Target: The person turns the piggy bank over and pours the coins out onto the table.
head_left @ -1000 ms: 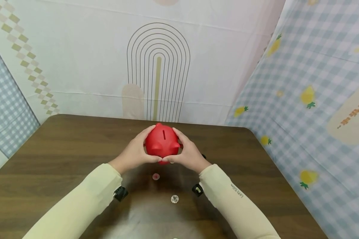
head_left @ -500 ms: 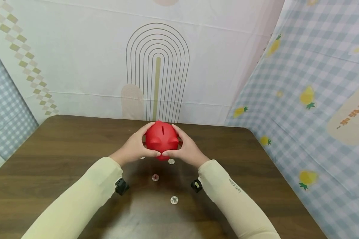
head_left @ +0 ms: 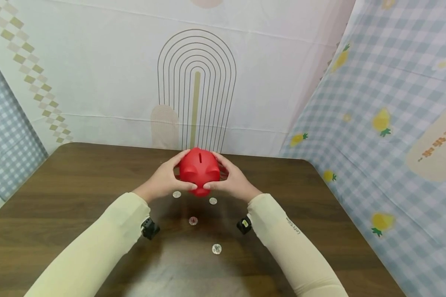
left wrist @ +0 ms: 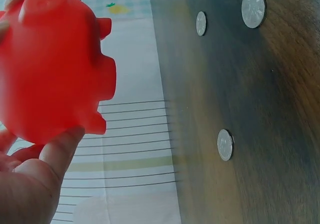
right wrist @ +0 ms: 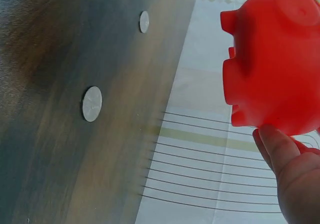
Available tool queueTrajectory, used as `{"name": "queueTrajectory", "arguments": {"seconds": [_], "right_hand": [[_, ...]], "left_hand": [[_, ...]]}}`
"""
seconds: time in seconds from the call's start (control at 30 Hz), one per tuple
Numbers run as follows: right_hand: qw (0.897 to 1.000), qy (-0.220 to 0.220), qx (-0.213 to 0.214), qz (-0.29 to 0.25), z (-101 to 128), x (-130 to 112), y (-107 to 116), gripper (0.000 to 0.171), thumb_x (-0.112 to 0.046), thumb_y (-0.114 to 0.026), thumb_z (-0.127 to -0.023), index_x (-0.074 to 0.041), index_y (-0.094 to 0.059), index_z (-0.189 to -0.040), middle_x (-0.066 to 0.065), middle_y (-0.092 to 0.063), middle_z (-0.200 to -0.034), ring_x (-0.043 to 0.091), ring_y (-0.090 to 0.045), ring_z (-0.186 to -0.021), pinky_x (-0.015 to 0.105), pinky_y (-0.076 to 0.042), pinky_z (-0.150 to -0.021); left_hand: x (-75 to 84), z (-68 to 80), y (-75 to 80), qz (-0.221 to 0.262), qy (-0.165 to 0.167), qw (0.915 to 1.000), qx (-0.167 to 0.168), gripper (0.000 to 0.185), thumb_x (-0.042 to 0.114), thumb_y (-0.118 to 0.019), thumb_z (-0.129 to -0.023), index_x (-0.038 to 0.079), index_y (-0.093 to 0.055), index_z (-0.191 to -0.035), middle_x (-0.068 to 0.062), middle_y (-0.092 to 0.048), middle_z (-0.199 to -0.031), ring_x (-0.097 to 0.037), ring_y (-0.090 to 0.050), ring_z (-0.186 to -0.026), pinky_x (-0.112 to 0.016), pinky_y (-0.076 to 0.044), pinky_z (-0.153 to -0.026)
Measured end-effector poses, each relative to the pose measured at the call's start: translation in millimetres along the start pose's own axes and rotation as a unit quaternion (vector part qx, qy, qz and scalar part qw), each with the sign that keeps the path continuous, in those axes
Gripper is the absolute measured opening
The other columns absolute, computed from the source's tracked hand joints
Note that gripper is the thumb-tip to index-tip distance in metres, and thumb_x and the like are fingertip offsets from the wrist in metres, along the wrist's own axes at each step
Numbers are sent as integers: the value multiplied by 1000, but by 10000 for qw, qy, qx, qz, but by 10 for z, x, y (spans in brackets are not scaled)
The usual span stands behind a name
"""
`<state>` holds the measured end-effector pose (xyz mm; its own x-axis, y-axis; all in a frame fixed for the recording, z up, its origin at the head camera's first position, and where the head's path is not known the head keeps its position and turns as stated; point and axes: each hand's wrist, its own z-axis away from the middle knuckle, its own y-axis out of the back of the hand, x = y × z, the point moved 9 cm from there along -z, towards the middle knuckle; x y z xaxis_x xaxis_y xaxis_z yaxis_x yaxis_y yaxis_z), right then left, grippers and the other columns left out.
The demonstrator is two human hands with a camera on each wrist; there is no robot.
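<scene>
A red piggy bank (head_left: 199, 167) with a slot on its top is held between both hands, its snout toward the person. The left hand (head_left: 166, 178) grips its left side, thumb near the snout. On the other side the right hand (head_left: 235, 180) holds it the same way. In the left wrist view the piggy bank (left wrist: 55, 64) is off the tabletop, its stubby feet showing. The right wrist view has the piggy bank (right wrist: 280, 59) with a thumb (right wrist: 277, 144) against it. Below lie several coins, among them one coin (head_left: 176, 194) near the left hand and another coin (head_left: 213, 201).
Nearer the person on the brown wooden table (head_left: 301, 231) lie a reddish-looking coin (head_left: 193, 221) and a silvery coin (head_left: 217, 248). A white patterned cloth (head_left: 115, 82) hangs behind the table. Checked cloth (head_left: 360, 136) hangs along the right side.
Both hands have raised the piggy bank slightly and shifted it a little left. Coins beneath it, earlier hidden or partly hidden, now show.
</scene>
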<state>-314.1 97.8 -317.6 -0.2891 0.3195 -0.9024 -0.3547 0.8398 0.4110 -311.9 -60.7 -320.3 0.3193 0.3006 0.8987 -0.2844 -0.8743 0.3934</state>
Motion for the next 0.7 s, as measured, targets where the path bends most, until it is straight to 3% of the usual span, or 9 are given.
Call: {"name": "queueTrajectory", "arguments": {"seconds": [0.3, 0.5, 0.7], "right_hand": [[9999, -46, 72, -139, -50, 79, -1, 86, -10, -78, -77, -18, -32, -149, 7, -44, -142, 29, -46, -126, 43, -49, -97], [9992, -358, 29, -159, -83, 124, -42, 89, -10, -78, -77, -15, -27, -151, 9, -40, -146, 30, -43, -129, 41, -50, -96], [9985, -468, 98, -254, -170, 283, -32, 86, -13, -79, -76, -17, -32, -148, 5, -45, -142, 27, -47, -125, 40, -51, -94]], "left_hand": [[-81, -49, -26, 144, 157, 9997, -99, 97, 17, -81, -74, 8, -25, -152, -18, -45, -142, -37, -49, -124, -46, -52, -91], [-156, -91, -6, -99, 268, 9995, -155, 96, 19, -81, -74, 10, -27, -152, -18, -47, -141, -37, -49, -123, -46, -52, -91], [-237, -143, -12, -142, 406, 9990, -155, 94, 19, -82, -74, 10, -29, -151, -16, -48, -140, -37, -48, -124, -46, -53, -89]]}}
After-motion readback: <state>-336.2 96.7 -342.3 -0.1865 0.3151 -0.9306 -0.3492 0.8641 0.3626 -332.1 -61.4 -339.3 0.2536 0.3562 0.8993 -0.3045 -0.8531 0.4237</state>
